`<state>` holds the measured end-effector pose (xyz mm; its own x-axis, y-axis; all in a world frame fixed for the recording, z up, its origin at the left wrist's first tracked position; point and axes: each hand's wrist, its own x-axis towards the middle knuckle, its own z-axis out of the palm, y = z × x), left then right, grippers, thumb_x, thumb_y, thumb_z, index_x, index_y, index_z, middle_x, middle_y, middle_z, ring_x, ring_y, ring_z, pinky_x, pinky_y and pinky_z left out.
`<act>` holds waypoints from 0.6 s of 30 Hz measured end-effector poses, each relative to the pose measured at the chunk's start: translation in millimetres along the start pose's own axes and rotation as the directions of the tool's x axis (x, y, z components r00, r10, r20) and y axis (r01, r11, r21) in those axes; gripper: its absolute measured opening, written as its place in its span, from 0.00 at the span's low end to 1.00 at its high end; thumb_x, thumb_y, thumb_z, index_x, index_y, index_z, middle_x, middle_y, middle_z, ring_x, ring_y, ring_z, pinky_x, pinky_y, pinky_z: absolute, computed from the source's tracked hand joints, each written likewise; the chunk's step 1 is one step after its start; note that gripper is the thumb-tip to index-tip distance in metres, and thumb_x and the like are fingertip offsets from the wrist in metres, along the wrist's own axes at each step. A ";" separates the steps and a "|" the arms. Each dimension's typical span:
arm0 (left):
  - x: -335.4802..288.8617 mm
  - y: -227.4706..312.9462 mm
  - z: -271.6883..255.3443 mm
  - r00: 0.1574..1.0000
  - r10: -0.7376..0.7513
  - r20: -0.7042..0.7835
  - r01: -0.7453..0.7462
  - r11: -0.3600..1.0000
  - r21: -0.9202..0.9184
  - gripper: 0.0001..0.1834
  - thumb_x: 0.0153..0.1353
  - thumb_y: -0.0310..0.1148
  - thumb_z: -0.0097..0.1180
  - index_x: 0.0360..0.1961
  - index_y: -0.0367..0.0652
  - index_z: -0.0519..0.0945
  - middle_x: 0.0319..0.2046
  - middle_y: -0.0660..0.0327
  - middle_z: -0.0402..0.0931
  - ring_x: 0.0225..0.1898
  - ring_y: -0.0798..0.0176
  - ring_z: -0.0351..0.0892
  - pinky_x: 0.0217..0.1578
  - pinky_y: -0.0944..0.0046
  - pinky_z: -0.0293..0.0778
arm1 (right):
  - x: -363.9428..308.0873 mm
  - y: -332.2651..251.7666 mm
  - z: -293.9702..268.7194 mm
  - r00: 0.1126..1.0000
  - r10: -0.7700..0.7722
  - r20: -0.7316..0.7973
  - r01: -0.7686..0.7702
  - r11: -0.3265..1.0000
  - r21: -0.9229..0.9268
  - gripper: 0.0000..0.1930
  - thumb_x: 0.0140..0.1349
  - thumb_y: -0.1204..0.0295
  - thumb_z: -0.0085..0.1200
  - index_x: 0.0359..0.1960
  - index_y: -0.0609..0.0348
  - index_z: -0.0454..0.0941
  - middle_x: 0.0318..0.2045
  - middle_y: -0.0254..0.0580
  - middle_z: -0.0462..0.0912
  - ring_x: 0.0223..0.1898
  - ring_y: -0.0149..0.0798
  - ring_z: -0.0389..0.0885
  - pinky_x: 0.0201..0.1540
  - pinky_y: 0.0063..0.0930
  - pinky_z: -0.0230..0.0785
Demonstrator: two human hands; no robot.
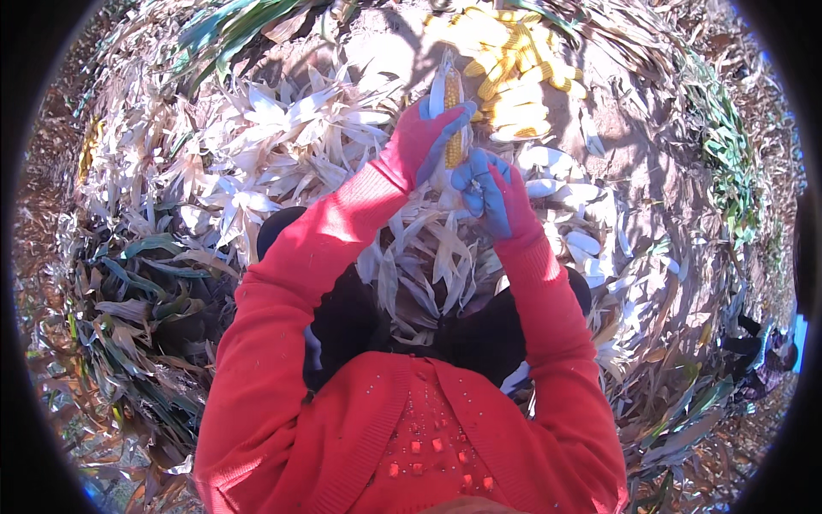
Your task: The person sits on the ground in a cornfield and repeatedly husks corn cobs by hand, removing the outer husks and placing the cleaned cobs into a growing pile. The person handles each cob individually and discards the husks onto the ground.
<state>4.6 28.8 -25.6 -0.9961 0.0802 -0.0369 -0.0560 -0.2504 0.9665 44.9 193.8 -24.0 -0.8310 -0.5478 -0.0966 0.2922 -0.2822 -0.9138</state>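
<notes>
An ear of corn (453, 92) stands nearly upright in front of me, its yellow kernels bared and pale husk still along its sides and tip. My left hand (419, 141), in a pink and blue-grey glove, is closed around its middle. Close by the ear's lower end is my right hand (494, 195), gloved the same way, with its fingers curled in. Whatever those fingers pinch is hidden. Dry pale husk leaves hang just beneath both hands, over the heap (437, 248) between my knees.
Husked yellow cobs (518, 60) lie piled on the ground beyond my hands. To the right are several pale, whitish ears (565, 184). Dry husks (282, 116) cover the left side, with green-brown stalks (154, 291) nearer. At the far right edge, a person (762, 364) is partly visible.
</notes>
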 end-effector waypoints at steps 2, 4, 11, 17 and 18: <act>19.8 1.2 -20.9 0.986 -0.129 -0.104 0.108 0.977 -0.183 0.19 0.58 0.44 0.64 0.42 0.42 0.76 0.29 0.59 0.79 0.28 0.62 0.81 0.28 0.62 0.78 | -7.9 17.9 14.9 0.984 0.166 0.056 -0.155 0.974 -0.164 0.16 0.71 0.60 0.46 0.32 0.58 0.75 0.24 0.31 0.76 0.17 0.20 0.63 0.19 0.15 0.56; 14.9 12.9 -24.4 0.945 -0.284 -0.162 0.242 0.941 -0.238 0.20 0.58 0.43 0.64 0.43 0.41 0.75 0.27 0.59 0.79 0.29 0.62 0.82 0.28 0.63 0.79 | -5.4 22.3 13.5 0.958 0.241 0.154 -0.209 0.958 -0.198 0.15 0.71 0.61 0.46 0.34 0.59 0.76 0.25 0.32 0.77 0.18 0.21 0.65 0.20 0.16 0.57; 16.9 -3.1 -51.4 0.964 0.220 -0.149 -0.192 0.964 0.184 0.16 0.61 0.32 0.60 0.47 0.37 0.75 0.33 0.59 0.80 0.33 0.65 0.82 0.37 0.65 0.79 | 10.7 16.0 -19.8 0.968 0.030 -0.251 -0.083 0.976 -0.203 0.18 0.68 0.62 0.50 0.51 0.64 0.73 0.39 0.42 0.80 0.38 0.31 0.80 0.40 0.23 0.72; 6.7 -9.1 -15.7 0.986 0.152 -0.070 -0.161 0.976 -0.147 0.23 0.61 0.28 0.59 0.56 0.38 0.68 0.42 0.54 0.79 0.40 0.60 0.82 0.41 0.62 0.78 | 25.4 60.5 -10.8 0.943 -0.312 -0.111 0.235 0.867 -0.439 0.40 0.53 0.71 0.65 0.66 0.62 0.58 0.58 0.44 0.71 0.55 0.33 0.72 0.57 0.29 0.67; 4.3 -11.4 -9.8 0.981 0.177 -0.077 -0.184 0.978 -0.096 0.23 0.61 0.28 0.59 0.56 0.38 0.67 0.41 0.54 0.79 0.40 0.60 0.82 0.41 0.62 0.78 | 26.1 61.0 -4.9 0.942 -0.302 -0.148 0.202 0.859 -0.470 0.39 0.52 0.72 0.66 0.66 0.62 0.59 0.56 0.43 0.73 0.54 0.32 0.73 0.56 0.29 0.68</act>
<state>0.2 22.6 -39.3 -0.9925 -0.0396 0.1154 0.1220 -0.3526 0.9278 38.6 166.1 -84.2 -0.9409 -0.3140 0.1267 -0.1392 0.0175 -0.9901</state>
